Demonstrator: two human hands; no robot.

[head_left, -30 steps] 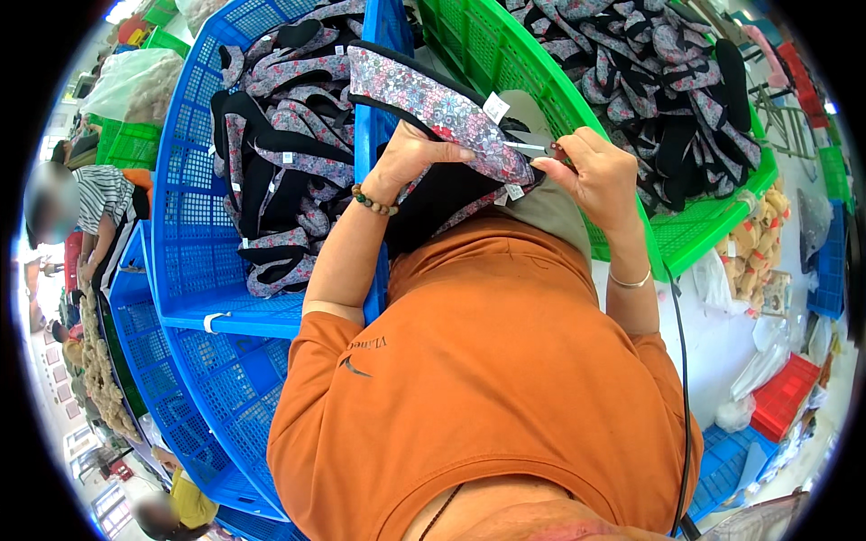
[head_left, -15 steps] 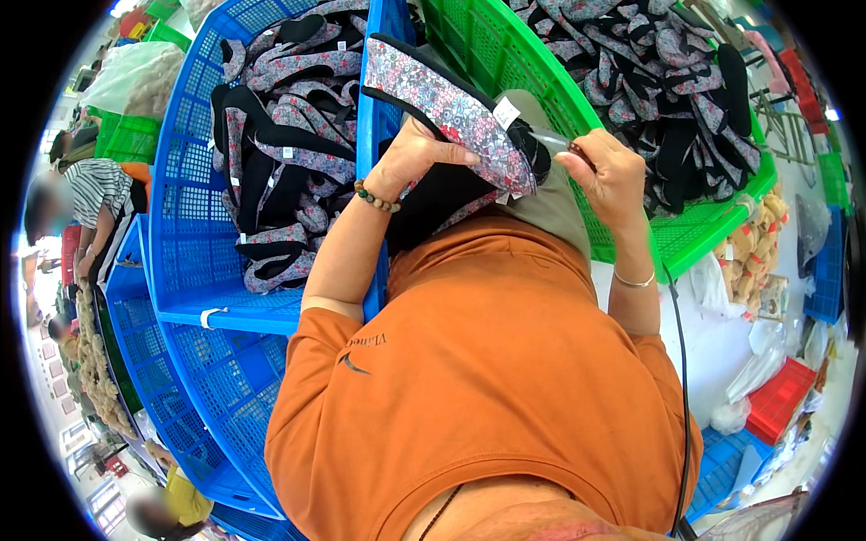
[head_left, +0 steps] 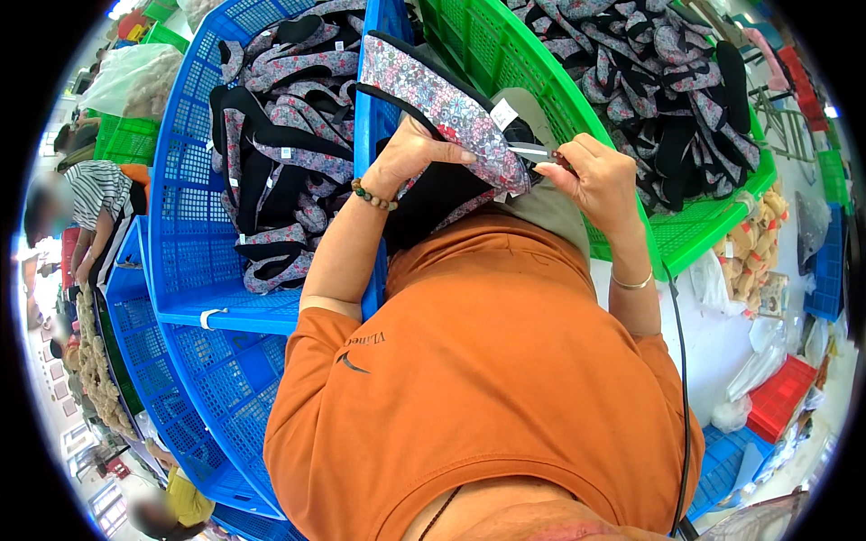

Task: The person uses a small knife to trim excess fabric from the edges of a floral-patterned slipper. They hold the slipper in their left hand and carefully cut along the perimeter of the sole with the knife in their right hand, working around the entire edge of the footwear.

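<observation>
My left hand (head_left: 414,162) grips a floral fabric piece (head_left: 442,104) with black edging, its thumb pressed on the printed side. A white tag (head_left: 503,114) sticks out from the piece's upper edge. My right hand (head_left: 595,176) is closed around small scissors (head_left: 532,153) with dark reddish handles. Their blades point left and lie at the right end of the fabric piece; I cannot tell whether they touch it. More black and floral fabric (head_left: 433,194) hangs below my left hand, over my lap.
A blue basket (head_left: 171,189) on the left holds many similar floral and black pieces (head_left: 298,144). A green basket (head_left: 541,68) on the right holds another heap (head_left: 658,90). A black cable (head_left: 683,379) runs down beside my right arm. A person in striped clothing (head_left: 95,189) is at far left.
My right hand has moved slightly left, bringing the scissors closer over the fabric's end; the two blades now show apart. The left hand and fabric have shifted only a little.
</observation>
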